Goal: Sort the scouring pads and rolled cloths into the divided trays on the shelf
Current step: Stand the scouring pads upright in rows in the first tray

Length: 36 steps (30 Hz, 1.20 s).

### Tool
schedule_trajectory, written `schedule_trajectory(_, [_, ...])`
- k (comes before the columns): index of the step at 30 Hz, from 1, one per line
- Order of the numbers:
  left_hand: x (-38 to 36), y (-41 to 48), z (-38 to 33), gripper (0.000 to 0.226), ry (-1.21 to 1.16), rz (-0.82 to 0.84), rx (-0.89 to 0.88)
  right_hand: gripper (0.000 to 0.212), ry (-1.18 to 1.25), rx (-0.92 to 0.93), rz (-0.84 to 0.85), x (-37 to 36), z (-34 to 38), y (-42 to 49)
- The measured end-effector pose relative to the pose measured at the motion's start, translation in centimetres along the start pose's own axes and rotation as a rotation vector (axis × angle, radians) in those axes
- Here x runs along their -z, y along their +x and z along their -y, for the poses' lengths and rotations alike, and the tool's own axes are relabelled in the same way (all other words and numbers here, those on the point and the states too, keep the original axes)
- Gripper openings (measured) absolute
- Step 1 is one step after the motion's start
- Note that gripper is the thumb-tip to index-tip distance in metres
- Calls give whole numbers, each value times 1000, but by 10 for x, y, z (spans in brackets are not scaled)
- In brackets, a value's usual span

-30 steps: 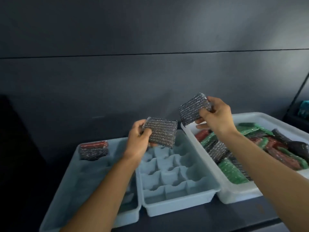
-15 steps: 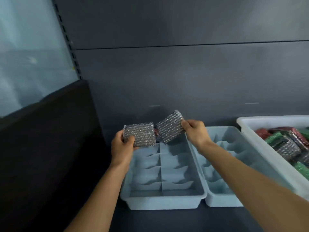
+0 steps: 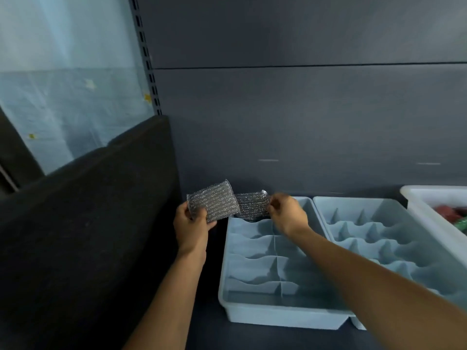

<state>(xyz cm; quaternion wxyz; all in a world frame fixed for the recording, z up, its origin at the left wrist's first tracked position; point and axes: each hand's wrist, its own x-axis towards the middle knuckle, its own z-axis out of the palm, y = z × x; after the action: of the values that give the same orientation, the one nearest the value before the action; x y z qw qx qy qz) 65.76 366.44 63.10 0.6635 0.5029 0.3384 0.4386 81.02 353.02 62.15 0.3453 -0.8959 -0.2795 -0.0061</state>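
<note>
My left hand pinches a silver mesh scouring pad by its lower left corner, holding it just left of the left divided tray. My right hand pinches a second silver pad by its right edge and holds it low over that tray's back left compartment. The two pads overlap slightly. A second divided tray stands to the right, its compartments showing nothing inside.
A white bin with red and green wrapped items sits at the far right edge. A dark sloped panel fills the left side. The grey shelf back wall rises behind the trays.
Both hands carried their pads leftward, away from the white bin, to the left tray. The right hand's pad dropped lower toward the tray's back row. My view turned left.
</note>
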Motion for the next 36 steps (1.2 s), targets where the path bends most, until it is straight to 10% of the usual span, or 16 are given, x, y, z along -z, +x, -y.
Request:
schedule_trajectory(8, [7, 6, -1, 33, -26, 7, -9, 41, -172, 19, 81, -2, -4, 6])
schedule_trajectory(11, [8, 8, -1, 33, -29, 0, -16, 71, -185, 289, -74, 2, 3, 1])
schedule_trajectory(15, [7, 7, -2, 34, -22, 3, -28, 35, -299, 637, -169, -7, 6, 8])
schedule_trajectory(22, [7, 5, -6, 33, 36, 59, -54, 47, -449, 537, 199, -9, -1, 21])
schedule_trajectory(28, [-10, -6, -5, 33, 99, 302, -122, 43, 329, 383, 155, 26, 28, 2])
schedule_trajectory(36, [-2, -8, 18, 59, 653, 522, -127, 23, -178, 392, 177, 20, 8, -8])
